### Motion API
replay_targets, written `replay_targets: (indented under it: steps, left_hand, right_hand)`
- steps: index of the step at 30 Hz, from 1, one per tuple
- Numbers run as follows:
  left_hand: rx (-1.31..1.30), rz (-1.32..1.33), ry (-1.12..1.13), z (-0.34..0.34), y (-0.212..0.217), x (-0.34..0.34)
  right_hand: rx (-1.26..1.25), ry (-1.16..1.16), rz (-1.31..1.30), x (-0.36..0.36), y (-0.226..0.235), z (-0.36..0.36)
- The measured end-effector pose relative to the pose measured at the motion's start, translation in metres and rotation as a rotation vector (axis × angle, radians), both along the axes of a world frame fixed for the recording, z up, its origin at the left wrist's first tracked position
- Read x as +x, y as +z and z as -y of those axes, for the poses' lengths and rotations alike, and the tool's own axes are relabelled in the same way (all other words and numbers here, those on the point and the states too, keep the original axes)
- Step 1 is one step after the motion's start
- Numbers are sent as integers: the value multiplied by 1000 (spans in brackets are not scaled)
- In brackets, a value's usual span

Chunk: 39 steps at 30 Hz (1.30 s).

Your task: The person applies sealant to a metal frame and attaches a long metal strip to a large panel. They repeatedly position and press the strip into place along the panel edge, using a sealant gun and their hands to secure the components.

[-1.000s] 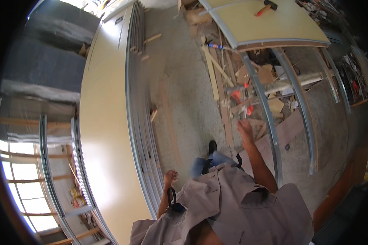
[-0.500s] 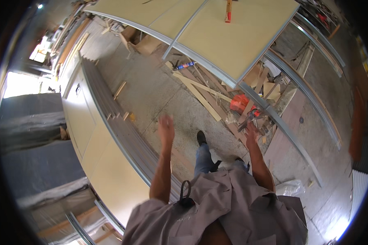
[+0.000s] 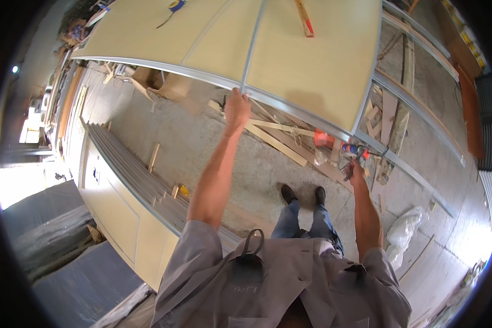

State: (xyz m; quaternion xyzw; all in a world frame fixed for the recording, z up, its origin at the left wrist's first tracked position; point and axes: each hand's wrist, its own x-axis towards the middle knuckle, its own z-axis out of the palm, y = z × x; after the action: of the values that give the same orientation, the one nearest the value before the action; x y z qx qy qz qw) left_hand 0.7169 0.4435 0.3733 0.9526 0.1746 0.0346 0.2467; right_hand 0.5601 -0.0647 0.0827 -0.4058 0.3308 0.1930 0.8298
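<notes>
My left hand point(image 3: 237, 110) is at the near edge of a cream panel point(image 3: 317, 65). Its fingers close around the near end of a thin metal strip point(image 3: 251, 49) that crosses the panel; the fingertips are partly hidden. In my right hand point(image 3: 357, 170) is a caulking gun point(image 3: 354, 151) with a blue tube and a red-orange end. It is held by the handle, beside the panel's near right corner. A hammer point(image 3: 305, 19) with a wood and red handle lies on the panel. Farther left on the panel is a blue tape measure point(image 3: 176, 6).
Wood strips point(image 3: 279, 146) and an orange-red object point(image 3: 323, 139) lie on the floor below the panel edge. Metal rails point(image 3: 421, 183) extend right of the panel. Stacked grey profiles point(image 3: 131, 164) stand at left. Clear plastic point(image 3: 405, 229) lies at right, a cardboard box point(image 3: 147, 82) beyond.
My left hand, open over the floor before, has reached forward to the strip at the panel's edge. My right hand has risen with the caulking gun. The view has shifted, bringing the tape measure in.
</notes>
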Motion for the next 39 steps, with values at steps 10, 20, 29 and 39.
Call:
replay_targets:
  steps: [10, 20, 29, 39]
  left_hand:
    - [-700, 127, 131, -2, 58, -141]
    - [-842, 290, 372, 31, 62, -301]
    - [-697, 463, 911, 42, -33, -422]
    - [-569, -75, 1351, 115, -190, -609]
  right_hand:
    - [-553, 63, -74, -3, 16, -6]
    - [-640, 79, 116, -23, 18, -11]
    - [-788, 381, 335, -117, 94, -78]
    - [-557, 225, 16, -3, -125, -164]
